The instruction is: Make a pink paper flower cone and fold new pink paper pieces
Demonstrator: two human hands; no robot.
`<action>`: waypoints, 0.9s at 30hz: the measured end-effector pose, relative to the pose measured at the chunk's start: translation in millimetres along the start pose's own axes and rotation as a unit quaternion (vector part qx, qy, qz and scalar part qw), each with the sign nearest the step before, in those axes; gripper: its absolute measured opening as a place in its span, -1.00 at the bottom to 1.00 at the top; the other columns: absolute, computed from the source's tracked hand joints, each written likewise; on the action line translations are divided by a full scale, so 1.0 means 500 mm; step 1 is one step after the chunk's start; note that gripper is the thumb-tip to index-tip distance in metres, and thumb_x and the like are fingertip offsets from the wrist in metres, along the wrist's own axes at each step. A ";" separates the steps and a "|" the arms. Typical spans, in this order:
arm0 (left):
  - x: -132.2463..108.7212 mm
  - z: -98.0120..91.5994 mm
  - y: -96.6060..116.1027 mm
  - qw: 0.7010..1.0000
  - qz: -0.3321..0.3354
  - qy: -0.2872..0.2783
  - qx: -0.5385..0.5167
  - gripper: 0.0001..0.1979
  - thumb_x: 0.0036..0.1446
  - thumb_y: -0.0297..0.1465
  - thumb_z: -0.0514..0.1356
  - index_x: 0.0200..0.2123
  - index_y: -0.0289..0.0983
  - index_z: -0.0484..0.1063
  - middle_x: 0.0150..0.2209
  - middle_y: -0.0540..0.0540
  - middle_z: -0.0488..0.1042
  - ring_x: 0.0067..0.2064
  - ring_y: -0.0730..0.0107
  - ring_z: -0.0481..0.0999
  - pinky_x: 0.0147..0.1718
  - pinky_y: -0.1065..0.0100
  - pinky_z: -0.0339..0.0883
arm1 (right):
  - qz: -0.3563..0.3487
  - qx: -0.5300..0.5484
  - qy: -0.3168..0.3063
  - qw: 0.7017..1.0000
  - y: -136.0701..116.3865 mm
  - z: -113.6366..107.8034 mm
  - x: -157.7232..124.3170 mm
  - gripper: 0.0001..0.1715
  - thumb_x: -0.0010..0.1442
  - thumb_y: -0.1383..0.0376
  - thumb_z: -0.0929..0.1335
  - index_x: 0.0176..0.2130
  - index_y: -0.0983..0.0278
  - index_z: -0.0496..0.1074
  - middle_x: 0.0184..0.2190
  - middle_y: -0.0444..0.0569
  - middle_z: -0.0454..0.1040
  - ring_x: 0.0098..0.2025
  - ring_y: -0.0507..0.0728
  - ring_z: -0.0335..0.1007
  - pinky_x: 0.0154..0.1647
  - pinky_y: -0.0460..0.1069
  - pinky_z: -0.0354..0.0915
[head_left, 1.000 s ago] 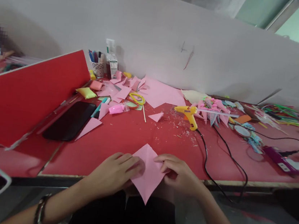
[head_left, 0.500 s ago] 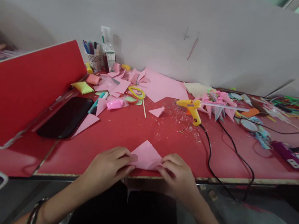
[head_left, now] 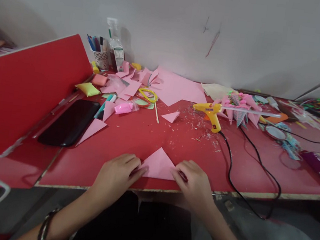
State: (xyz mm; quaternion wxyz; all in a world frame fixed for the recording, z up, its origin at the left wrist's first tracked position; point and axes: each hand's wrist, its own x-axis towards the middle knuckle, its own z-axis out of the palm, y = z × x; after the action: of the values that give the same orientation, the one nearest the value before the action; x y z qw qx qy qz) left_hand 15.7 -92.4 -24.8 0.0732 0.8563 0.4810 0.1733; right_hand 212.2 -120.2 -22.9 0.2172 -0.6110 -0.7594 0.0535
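Observation:
A pink sheet of paper (head_left: 159, 166), folded into a triangle, lies at the table's front edge with its peak pointing away from me. My left hand (head_left: 120, 171) is closed on its left corner, thumb on top and fingers curled. At the right corner, my right hand (head_left: 193, 181) pinches the paper in the same way. The folded edge runs straight between the two thumbs. Beyond it lies a small folded pink paper piece (head_left: 170, 116), touched by neither hand.
A yellow glue gun (head_left: 212, 112) with a black cord lies right of centre. At left are a black phone (head_left: 70, 122) and a leaning red board (head_left: 25, 95). Pink paper sheets (head_left: 175, 87), a pen cup (head_left: 100, 58) and a bottle (head_left: 116, 50) stand or lie by the wall.
The paper's lower edge, slightly raised before, now looks flat and straight. Both hands stay at its corners, with the thumbs now laid on top. The view has shifted a little.

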 end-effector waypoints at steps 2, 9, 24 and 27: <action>0.000 0.001 -0.001 1.000 0.006 0.000 0.003 -0.64 0.13 -0.27 -0.05 -0.64 -0.28 0.23 -0.63 0.05 0.27 -0.57 0.50 0.28 -0.60 0.47 0.07 | -0.002 -0.012 0.003 1.000 0.000 0.002 0.001 -0.68 0.12 0.29 0.21 -0.63 0.29 0.21 -0.67 -0.15 0.21 -0.56 0.01 0.09 -0.52 -0.10 -0.03; 0.005 0.000 -0.001 0.999 -0.008 -0.027 0.019 -0.63 0.15 -0.25 -0.08 -0.63 -0.28 0.25 -0.62 0.03 0.28 -0.55 0.47 0.29 -0.58 0.45 0.07 | 0.000 -0.044 0.025 0.999 0.000 0.009 0.001 -0.64 0.13 0.27 0.17 -0.66 0.28 0.12 -0.70 -0.17 0.14 -0.58 0.01 0.01 -0.51 -0.09 -0.07; 0.018 -0.010 0.008 0.991 0.010 -0.063 0.117 -0.67 0.16 -0.33 -0.07 -0.59 -0.28 0.29 -0.62 0.00 0.33 -0.56 0.41 0.32 -0.60 0.41 0.04 | 0.005 -0.107 0.006 0.994 -0.004 0.006 0.007 -0.59 0.18 0.25 0.11 -0.63 0.28 0.20 -0.68 -0.11 0.27 -0.58 0.03 0.12 -0.50 -0.08 -0.07; 0.020 -0.013 0.011 0.989 0.002 -0.083 0.126 -0.67 0.17 -0.33 -0.08 -0.58 -0.28 0.29 -0.62 0.00 0.33 -0.56 0.40 0.33 -0.59 0.40 0.07 | 0.009 -0.119 -0.004 0.993 -0.004 0.003 0.010 -0.60 0.17 0.26 0.13 -0.63 0.28 0.21 -0.68 -0.11 0.29 -0.59 0.02 0.12 -0.51 -0.08 -0.08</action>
State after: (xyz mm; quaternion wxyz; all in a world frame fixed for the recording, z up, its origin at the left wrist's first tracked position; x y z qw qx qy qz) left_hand 22.5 -87.2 -14.7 0.0043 0.8712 0.4894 0.0395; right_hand 208.7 -115.5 -22.3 0.1398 -0.6389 -0.7557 -0.0327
